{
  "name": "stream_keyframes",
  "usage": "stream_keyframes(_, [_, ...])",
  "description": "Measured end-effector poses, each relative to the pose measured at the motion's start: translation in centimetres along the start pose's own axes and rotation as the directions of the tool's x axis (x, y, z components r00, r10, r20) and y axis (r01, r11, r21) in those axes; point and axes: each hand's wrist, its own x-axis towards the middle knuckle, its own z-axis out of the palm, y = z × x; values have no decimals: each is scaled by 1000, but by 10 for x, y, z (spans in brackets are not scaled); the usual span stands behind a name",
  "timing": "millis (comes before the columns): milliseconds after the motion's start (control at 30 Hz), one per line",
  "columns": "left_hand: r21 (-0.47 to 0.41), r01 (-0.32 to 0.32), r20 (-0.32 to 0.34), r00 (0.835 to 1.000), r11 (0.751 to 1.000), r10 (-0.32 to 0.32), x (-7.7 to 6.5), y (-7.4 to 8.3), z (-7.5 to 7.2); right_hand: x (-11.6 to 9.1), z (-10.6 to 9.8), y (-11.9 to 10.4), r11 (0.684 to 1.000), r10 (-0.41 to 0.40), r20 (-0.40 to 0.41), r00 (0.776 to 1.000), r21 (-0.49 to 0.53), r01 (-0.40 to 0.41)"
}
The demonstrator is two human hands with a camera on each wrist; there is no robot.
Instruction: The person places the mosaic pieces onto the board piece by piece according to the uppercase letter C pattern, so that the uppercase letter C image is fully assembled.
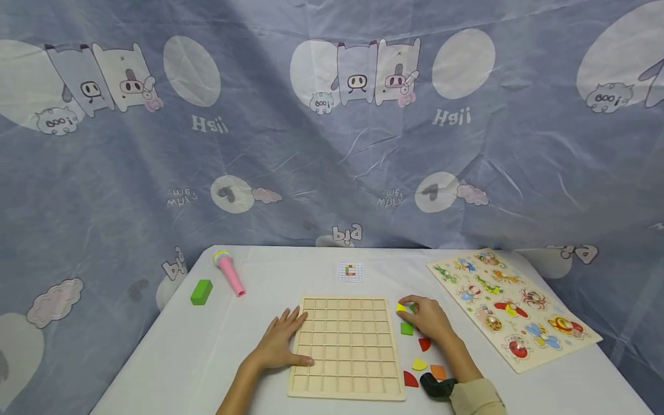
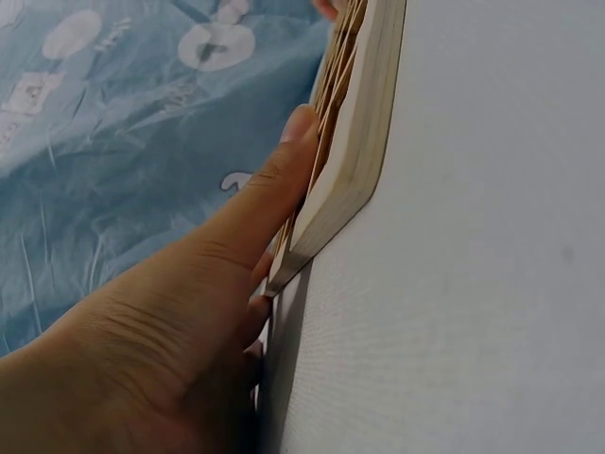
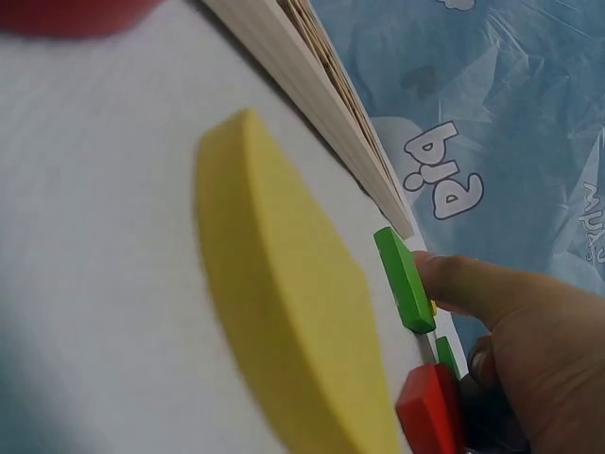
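Note:
A wooden grid board [image 1: 346,349] lies flat on the table. My left hand [image 1: 277,343] rests on its left side with fingers spread; the thumb [image 2: 269,180] lies over the board's rim in the left wrist view. Just right of the board, my right hand [image 1: 430,320] has its thumb and a finger about a small yellow piece [image 1: 401,308], which they seem to pinch. A green piece [image 1: 413,308] is partly hidden beneath that hand. Nearest below it is a green square [image 1: 407,328], which stands apart from the fingers in the right wrist view.
Red quarter pieces [image 1: 425,344], a yellow quarter [image 1: 419,363] and an orange square [image 1: 438,372] lie near the right forearm. An animal puzzle board [image 1: 510,308] is farther right. A pattern card [image 1: 350,272] lies behind; a green block [image 1: 202,292] and pink toy microphone [image 1: 229,272] are left.

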Motion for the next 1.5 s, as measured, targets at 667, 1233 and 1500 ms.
stream_keyframes(667, [-20,-21,-23,1000,1000,21,0,-2,-1,13,-8,-90,969,-240,-41,970,49,242])
stream_keyframes(1233, [-28,-8,-18,1000,1000,7,0,-1,-1,7,57,-84,984,-149,72,986,110,140])
stream_keyframes(1500, [-20,-8,-14,1000,1000,7,-1,-3,0,4,58,-85,986,-127,59,990,116,119])
